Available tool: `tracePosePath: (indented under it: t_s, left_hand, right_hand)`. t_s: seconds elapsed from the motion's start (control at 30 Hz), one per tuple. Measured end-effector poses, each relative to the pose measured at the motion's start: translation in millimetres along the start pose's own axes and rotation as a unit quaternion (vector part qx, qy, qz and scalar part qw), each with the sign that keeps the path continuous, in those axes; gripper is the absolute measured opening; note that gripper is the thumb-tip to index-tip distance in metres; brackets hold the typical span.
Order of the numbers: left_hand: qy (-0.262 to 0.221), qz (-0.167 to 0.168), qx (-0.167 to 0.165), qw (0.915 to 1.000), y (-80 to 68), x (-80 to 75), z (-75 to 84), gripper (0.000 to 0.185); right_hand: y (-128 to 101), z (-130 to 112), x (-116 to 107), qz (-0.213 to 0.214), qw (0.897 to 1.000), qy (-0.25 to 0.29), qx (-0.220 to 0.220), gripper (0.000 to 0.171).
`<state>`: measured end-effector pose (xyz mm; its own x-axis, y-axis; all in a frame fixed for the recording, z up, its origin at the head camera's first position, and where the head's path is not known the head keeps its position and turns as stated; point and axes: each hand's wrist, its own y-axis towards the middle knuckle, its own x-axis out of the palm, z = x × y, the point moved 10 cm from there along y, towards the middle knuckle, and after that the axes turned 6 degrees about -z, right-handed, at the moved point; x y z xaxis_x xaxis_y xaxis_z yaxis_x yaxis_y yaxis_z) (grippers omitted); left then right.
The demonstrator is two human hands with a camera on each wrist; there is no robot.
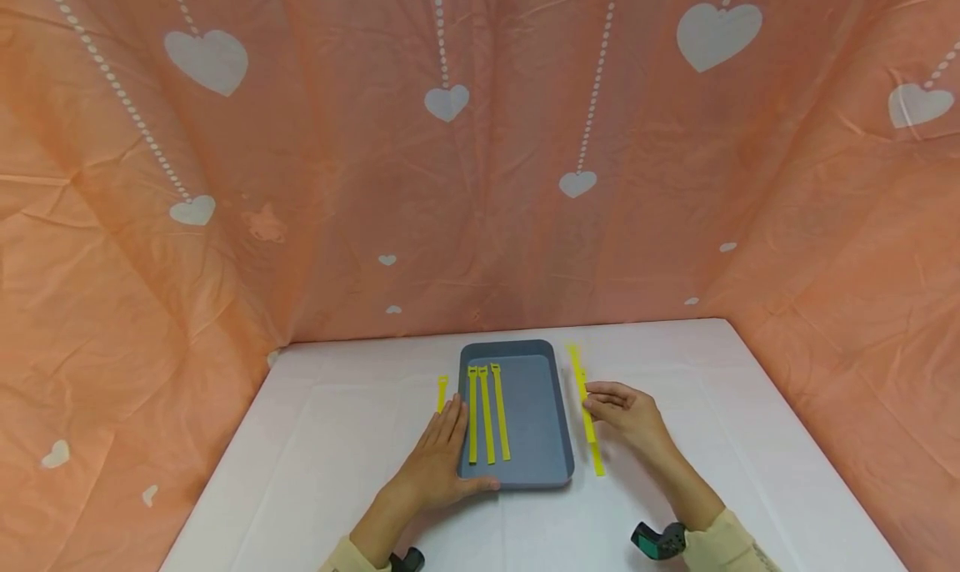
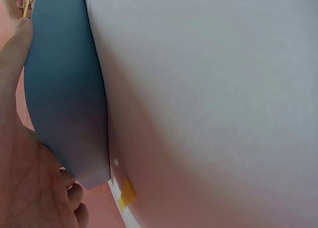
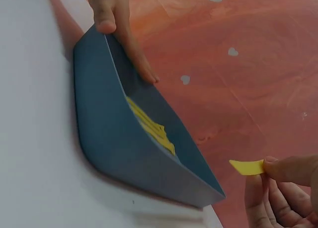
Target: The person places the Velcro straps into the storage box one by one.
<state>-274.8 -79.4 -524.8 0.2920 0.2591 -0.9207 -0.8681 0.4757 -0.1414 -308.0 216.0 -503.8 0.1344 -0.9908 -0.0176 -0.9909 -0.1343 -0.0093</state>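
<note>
A blue-grey tray [image 1: 536,422] lies on the table with three yellow cable ties [image 1: 487,413] side by side in its left half, slotted heads at the far end. My left hand [image 1: 435,464] rests on the tray's left edge, fingers straight along that side, thumb at the near rim. My right hand [image 1: 630,418], just right of the tray, pinches a yellow cable tie [image 3: 246,167] between thumb and fingers. Behind the held tie, another yellow cable tie [image 1: 597,462] seems to lie on the table. One more yellow tie [image 1: 442,393] is left of the tray, partly hidden by my left hand.
The table [image 1: 337,422] has a white cover. A pink-orange curtain [image 1: 480,222] with white hearts hangs behind it and along both sides. Each wrist wears a dark device [image 1: 660,541].
</note>
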Motion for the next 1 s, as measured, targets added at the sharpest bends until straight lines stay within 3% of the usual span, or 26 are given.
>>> tracePosePath:
  t_s: [0.57,1.0]
  left_hand:
    - [0.008,-0.004,0.001,1.0000,1.2,1.1,-0.8,0.132]
    - [0.002,-0.006,-0.006,1.0000,1.8,1.5,-1.9,0.133]
  right_hand:
    - [11.9,2.0,32.1,-0.017,0.999,0.035,0.019,0.035]
    - [15.4,1.0,66.4,-0.053,0.997,0.061,0.014,0.035]
